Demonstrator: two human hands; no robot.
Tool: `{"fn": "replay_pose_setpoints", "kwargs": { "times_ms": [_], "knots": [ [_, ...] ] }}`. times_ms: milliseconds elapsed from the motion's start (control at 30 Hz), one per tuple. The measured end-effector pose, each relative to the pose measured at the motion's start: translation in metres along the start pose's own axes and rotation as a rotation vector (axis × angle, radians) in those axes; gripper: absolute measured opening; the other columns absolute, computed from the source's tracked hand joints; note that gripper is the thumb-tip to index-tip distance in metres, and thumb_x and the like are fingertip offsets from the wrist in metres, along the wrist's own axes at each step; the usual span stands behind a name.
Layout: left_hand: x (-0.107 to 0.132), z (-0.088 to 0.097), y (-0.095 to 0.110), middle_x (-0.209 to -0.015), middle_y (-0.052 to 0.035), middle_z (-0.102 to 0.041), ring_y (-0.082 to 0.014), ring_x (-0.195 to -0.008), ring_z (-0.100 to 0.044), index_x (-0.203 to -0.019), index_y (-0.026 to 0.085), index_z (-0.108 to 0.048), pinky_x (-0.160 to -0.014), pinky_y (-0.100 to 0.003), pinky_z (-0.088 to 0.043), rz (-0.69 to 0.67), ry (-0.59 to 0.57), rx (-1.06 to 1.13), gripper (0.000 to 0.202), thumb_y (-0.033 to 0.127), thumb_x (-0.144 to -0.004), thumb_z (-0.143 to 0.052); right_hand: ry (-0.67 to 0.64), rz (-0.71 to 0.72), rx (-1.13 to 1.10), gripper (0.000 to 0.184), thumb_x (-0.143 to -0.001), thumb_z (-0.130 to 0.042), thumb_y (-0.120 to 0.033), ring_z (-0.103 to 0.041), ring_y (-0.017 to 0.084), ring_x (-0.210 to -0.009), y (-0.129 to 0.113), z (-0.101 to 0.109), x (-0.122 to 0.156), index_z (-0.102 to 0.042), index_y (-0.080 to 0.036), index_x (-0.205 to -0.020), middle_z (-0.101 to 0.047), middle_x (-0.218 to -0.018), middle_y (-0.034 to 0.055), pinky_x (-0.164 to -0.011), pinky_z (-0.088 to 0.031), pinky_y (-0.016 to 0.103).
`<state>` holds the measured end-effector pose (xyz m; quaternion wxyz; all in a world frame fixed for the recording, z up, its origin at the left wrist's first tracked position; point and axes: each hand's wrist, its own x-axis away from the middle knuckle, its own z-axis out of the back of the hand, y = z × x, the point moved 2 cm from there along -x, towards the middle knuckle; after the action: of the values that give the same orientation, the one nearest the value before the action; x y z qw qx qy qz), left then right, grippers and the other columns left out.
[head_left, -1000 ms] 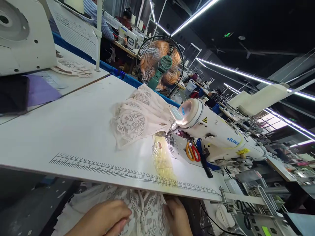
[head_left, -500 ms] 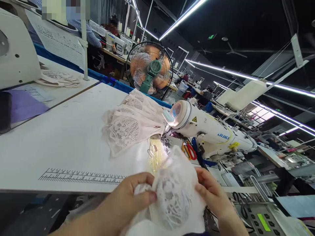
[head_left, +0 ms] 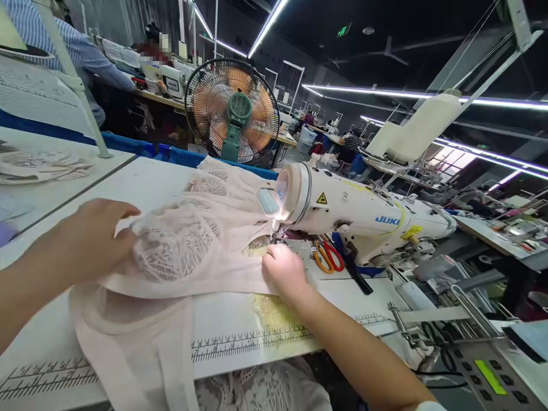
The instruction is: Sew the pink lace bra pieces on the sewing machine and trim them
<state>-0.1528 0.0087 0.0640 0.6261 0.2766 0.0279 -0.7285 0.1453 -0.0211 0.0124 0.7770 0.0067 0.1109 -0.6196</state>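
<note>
A pale pink lace garment (head_left: 180,257) lies spread across the white sewing table (head_left: 149,177). My left hand (head_left: 92,240) grips its lace part at the left, fingers curled over the fabric. My right hand (head_left: 285,274) is closed on the garment's edge just in front of the needle of the white Juki sewing machine (head_left: 363,211), under its lamp. More lace pieces (head_left: 222,182) are piled behind the needle. Part of the garment hangs over the table's front edge.
Orange-handled scissors (head_left: 327,257) lie on the machine bed to the right of my hand. A standing fan (head_left: 233,111) is behind the table. A control panel (head_left: 488,377) sits at lower right. Another person in a striped shirt (head_left: 77,43) works at the far left.
Both hands lifted the lace garment from my lap onto the table. The left hand spread it to the left, and the right hand carried its edge up to the needle.
</note>
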Motion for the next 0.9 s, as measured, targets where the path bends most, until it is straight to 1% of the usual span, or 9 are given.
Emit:
{"fn": "replay_pose_setpoints", "kwargs": {
  "times_ms": [33,100,167,233,300,433,600,733,900],
  "knots": [
    [-0.001,0.0,0.012,-0.103,-0.0154,-0.064,-0.0331,-0.102,-0.059,-0.103,0.01,-0.061,-0.087,-0.053,-0.051,-0.085,0.034,-0.051,0.034,0.023,-0.082,-0.038,0.009,0.004,0.04,0.021,-0.083,-0.052,-0.004,-0.057,0.024,-0.097,-0.002,-0.001,-0.002,-0.066,-0.019,-0.075,-0.066,-0.102,0.0112,-0.077,-0.045,0.031],
    [0.006,-0.01,0.049,-0.11,-0.0131,-0.063,-0.0274,-0.107,-0.058,-0.105,0.013,-0.061,-0.093,-0.044,-0.049,-0.344,0.058,0.013,0.033,0.018,-0.086,-0.034,0.009,0.016,0.109,0.022,-0.083,-0.052,-0.004,-0.057,0.025,-0.095,-0.005,-0.003,-0.004,-0.066,-0.018,-0.075,-0.066,-0.1,0.0127,-0.077,-0.045,0.033],
    [0.022,-0.036,0.092,-0.1,-0.0061,-0.067,-0.0196,-0.094,-0.063,-0.093,0.019,-0.064,-0.081,-0.03,-0.053,-0.641,-0.216,0.162,0.032,0.008,-0.085,-0.035,-0.007,0.029,0.161,0.02,-0.081,-0.053,-0.003,-0.059,0.024,-0.084,-0.004,-0.005,-0.002,-0.067,-0.017,-0.078,-0.067,-0.087,0.0125,-0.069,-0.045,0.032],
    [0.036,-0.066,0.124,-0.1,-0.0064,-0.068,-0.0191,-0.091,-0.064,-0.097,0.018,-0.065,-0.079,-0.029,-0.053,-0.691,-0.387,0.224,0.033,0.005,-0.084,-0.037,-0.018,0.055,0.191,0.018,-0.081,-0.054,-0.005,-0.059,0.024,-0.076,-0.001,-0.006,0.004,-0.068,-0.016,-0.086,-0.066,-0.078,0.011,-0.062,-0.045,0.03],
    [0.044,-0.092,0.141,-0.102,-0.0083,-0.068,-0.0204,-0.093,-0.063,-0.1,0.016,-0.064,-0.08,-0.031,-0.053,-0.711,-0.439,0.252,0.029,0.008,-0.087,-0.04,-0.021,0.103,0.195,0.018,-0.083,-0.054,-0.008,-0.061,0.023,-0.076,0.002,-0.006,0.015,-0.067,-0.016,-0.094,-0.067,-0.081,0.0101,-0.061,-0.047,0.03],
    [0.043,-0.113,0.141,-0.106,-0.0136,-0.066,-0.0255,-0.096,-0.06,-0.106,0.011,-0.064,-0.085,-0.037,-0.05,-0.821,-0.349,0.118,0.025,0.017,-0.092,-0.044,-0.002,0.239,0.137,0.02,-0.088,-0.05,-0.014,-0.062,0.022,-0.096,0.012,-0.005,0.05,-0.065,-0.016,-0.101,-0.069,-0.104,0.0102,-0.08,-0.052,0.031],
    [0.028,-0.109,0.147,-0.102,-0.0133,-0.064,-0.0279,-0.09,-0.059,-0.105,0.011,-0.064,-0.075,-0.039,-0.048,-0.807,-0.442,-0.065,0.024,0.026,-0.09,-0.053,0.221,0.346,-0.037,0.027,-0.09,-0.046,-0.016,-0.062,0.026,-0.107,0.022,-0.004,0.092,-0.059,-0.014,-0.114,-0.067,-0.117,0.0137,-0.088,-0.053,0.039],
    [0.017,-0.109,0.159,-0.101,-0.013,-0.064,-0.0282,-0.091,-0.059,-0.114,0.01,-0.06,-0.073,-0.039,-0.047,-0.729,-0.489,-0.112,0.031,0.029,-0.091,-0.053,0.245,0.339,-0.102,0.029,-0.089,-0.048,-0.014,-0.062,0.026,-0.11,0.025,-0.004,0.1,-0.057,-0.013,-0.116,-0.066,-0.118,0.0141,-0.091,-0.054,0.041],
    [0.012,-0.111,0.159,-0.106,-0.0121,-0.062,-0.0279,-0.095,-0.059,-0.106,0.012,-0.062,-0.076,-0.04,-0.049,-0.713,-0.517,-0.097,0.024,0.028,-0.092,-0.052,0.252,0.35,-0.145,0.028,-0.089,-0.046,-0.014,-0.062,0.027,-0.109,0.026,-0.003,0.098,-0.059,-0.012,-0.113,-0.067,-0.117,0.015,-0.092,-0.056,0.041]
  ]
}}
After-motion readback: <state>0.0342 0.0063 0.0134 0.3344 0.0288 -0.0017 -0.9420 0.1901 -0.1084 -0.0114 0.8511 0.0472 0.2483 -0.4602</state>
